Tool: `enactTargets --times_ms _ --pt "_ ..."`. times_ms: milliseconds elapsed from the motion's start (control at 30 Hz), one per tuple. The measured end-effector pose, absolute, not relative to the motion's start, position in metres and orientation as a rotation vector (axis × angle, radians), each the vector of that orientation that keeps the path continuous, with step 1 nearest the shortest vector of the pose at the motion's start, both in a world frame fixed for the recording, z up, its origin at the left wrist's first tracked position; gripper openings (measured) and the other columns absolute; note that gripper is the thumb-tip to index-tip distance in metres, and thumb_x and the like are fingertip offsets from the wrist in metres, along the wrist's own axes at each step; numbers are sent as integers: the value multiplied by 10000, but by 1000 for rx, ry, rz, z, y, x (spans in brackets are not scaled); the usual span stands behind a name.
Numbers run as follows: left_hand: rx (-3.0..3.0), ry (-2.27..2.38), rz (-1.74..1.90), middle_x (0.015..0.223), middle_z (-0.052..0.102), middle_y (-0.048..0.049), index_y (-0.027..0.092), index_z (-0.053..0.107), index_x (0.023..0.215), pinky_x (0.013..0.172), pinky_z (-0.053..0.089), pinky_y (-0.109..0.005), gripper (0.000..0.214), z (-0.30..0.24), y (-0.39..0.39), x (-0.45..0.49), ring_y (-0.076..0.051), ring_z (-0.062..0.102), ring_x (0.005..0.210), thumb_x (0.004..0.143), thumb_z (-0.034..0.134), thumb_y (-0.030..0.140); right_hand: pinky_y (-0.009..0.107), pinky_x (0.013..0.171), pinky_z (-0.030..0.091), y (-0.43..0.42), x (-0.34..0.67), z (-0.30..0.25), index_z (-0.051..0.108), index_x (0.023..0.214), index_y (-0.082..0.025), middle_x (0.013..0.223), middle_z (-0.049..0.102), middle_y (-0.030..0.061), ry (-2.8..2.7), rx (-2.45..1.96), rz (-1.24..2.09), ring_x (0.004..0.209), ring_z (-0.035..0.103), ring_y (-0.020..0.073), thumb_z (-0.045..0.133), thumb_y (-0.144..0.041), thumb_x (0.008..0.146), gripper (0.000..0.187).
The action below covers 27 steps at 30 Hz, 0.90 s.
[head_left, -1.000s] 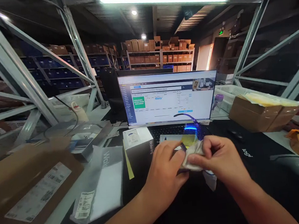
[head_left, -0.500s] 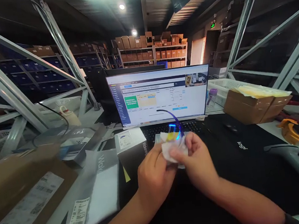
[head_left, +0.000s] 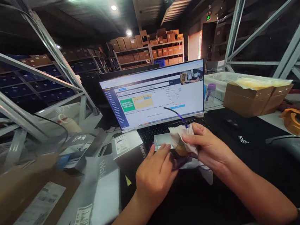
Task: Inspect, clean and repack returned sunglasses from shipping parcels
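My left hand point(head_left: 153, 176) and my right hand point(head_left: 209, 149) meet over the black desk mat point(head_left: 248, 142), in front of the laptop screen point(head_left: 153, 94). Between them is a pair of glasses point(head_left: 178, 161) with a dark purple frame; one thin temple arm rises toward the screen. My left hand holds the frame from the left. My right hand pinches a white cloth point(head_left: 180, 136) folded around a lens. Just behind the hands lies a small open grey box tray point(head_left: 161, 139).
A grey product box point(head_left: 128, 150) and a white plastic bag point(head_left: 104, 191) lie to the left, beside a labelled cardboard parcel point(head_left: 23, 202). On the right are a cardboard box point(head_left: 254, 97), a mouse point(head_left: 230, 122), a grey scanner point(head_left: 294, 148) and an orange tape dispenser point(head_left: 291, 120). Metal rack struts flank both sides.
The view has swung slightly right and down. The cloth has turned in my right hand and now stands up over the lens; the blue glow near the glasses is gone.
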<state>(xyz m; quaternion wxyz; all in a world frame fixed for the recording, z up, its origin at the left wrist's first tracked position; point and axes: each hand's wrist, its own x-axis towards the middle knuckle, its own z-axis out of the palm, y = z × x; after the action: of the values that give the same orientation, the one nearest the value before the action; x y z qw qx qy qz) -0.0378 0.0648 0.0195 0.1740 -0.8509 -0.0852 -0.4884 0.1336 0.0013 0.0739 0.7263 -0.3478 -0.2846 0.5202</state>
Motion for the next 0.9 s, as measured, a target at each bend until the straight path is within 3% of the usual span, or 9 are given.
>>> enactTargets --times_ms 167,367,533,767,900 --pt "-2335 -319 -1356 1116 739 -181 105 634 939 1026 551 -462 102 21 63 -42 -288 722 1060 872 704 138 181 490 368 4 130 69 250 654 -219 597 491 -68 -649 -729 1146 530 450 77 948 -272 530 711" --pt "-2303 -484 -1332 1046 740 -213 76 639 984 890 616 -469 127 27 62 -46 -347 736 996 931 641 191 186 476 284 7 93 45 267 613 -225 552 366 -90 -856 -817 774 528 285 66 902 -300 587 639" --pt "-2293 -480 -1383 1010 726 -273 44 629 1011 782 639 -451 156 25 65 -45 -370 745 932 963 565 178 191 467 241 5 81 36 253 573 -227 541 294 -94 -884 -988 509 530 238 67 847 -238 589 594" --pt "-2417 -291 -1358 1054 739 -199 85 639 1032 1007 564 -406 147 27 60 -40 -283 733 1019 908 665 160 161 431 344 1 118 70 221 596 -219 508 428 -97 -614 -709 1116 467 376 53 957 -182 387 765" --pt "-2400 -262 -1352 1087 736 -207 99 634 964 1013 559 -425 129 21 58 -39 -292 730 1037 866 710 133 167 488 446 7 137 76 356 579 -199 552 525 -72 -549 -697 1212 505 485 69 967 -160 421 632"
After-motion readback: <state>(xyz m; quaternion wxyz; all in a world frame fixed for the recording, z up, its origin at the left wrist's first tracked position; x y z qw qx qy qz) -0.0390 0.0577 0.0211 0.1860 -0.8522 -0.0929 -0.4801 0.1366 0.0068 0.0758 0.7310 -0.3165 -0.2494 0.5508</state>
